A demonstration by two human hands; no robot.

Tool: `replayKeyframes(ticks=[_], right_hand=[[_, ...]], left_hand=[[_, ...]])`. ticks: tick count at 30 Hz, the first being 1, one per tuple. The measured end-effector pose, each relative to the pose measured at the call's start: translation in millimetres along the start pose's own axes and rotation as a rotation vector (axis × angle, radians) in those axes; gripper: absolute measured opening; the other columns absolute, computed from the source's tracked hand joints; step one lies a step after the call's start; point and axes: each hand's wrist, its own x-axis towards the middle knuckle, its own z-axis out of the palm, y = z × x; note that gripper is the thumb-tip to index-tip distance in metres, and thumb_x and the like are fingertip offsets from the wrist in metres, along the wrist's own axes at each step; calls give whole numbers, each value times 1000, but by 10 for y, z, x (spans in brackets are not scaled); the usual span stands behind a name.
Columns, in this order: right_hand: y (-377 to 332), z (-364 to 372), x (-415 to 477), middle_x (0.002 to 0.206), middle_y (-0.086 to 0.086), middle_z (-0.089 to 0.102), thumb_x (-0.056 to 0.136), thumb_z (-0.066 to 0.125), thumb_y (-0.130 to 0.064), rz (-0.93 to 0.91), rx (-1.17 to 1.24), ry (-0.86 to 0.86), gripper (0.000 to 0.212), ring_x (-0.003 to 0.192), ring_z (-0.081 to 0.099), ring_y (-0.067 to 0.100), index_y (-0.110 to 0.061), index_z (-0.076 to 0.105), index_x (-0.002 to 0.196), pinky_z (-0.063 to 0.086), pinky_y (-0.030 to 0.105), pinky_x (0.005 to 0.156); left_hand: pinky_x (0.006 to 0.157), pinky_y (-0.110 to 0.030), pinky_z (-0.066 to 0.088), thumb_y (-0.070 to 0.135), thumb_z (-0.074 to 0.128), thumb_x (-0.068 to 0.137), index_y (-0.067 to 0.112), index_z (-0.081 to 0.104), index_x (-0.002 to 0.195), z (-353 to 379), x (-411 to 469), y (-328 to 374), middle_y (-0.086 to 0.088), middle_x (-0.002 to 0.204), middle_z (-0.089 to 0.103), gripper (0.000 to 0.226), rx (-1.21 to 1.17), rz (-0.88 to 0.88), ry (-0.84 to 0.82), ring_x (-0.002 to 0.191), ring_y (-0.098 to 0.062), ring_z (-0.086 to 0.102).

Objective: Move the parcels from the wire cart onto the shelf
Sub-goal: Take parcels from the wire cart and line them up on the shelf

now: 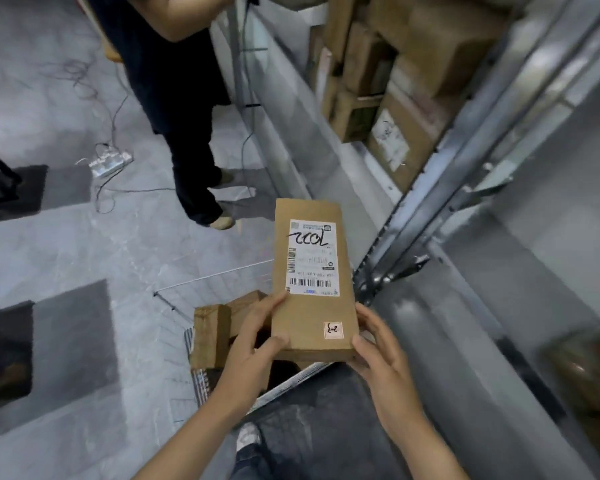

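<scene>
Left grip (pixel 253 341), right grip (pixel 378 355), parcel (pixel 309 313) between

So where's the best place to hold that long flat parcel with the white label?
By its long edges, one hand from each side, as the left hand and right hand hold the parcel at its near end now. It is thin and flat, and most of it juts forward, so a grip nearer the middle would probably balance better.

The left hand (pixel 253 344) and the right hand (pixel 378 355) are seen bare, with bare forearms. Dark blue denim trousers (pixel 248 460) and a pale grey shoe (pixel 247 435) are worn.
</scene>
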Motion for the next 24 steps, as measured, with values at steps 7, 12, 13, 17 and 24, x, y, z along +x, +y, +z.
replayKeyframes(ticks=[7,12,13,17,24], right_hand=[[-121,-867,-742,126,-4,61,84,62,-33,-100,-69,176,26,118,58,16,-43,68,108,50,41,98],[-179,-1289,-1095,124,-10,61,92,57,-31,-150,-131,294,23,118,57,12,-43,67,108,46,47,102],[-184,-1349,-1145,123,-11,61,90,55,-32,-158,-147,324,24,118,57,10,-43,67,108,46,47,102],[-202,-1465,-1299,124,-10,59,90,53,-30,-181,-139,414,24,117,56,7,-40,68,105,47,44,101],[-311,-1520,-1271,126,-8,55,90,62,-7,-203,-132,472,37,114,55,0,-42,68,100,47,10,82]], left_hand=[[94,-28,44,44,58,64,51,57,117,951,-344,166,10,133,53,53,3,70,-200,121,-11,51],[97,-28,42,43,56,64,45,59,118,1468,-543,161,9,134,53,54,6,96,-287,121,-11,51],[100,-32,41,42,56,65,43,60,117,1556,-559,158,9,133,54,52,19,114,-302,123,-12,49],[95,-29,39,28,55,69,41,66,106,1826,-551,185,22,120,58,40,29,138,-336,117,-4,49],[96,-52,45,40,50,68,33,64,114,2028,-267,311,22,117,59,48,60,109,-472,112,-17,54]])
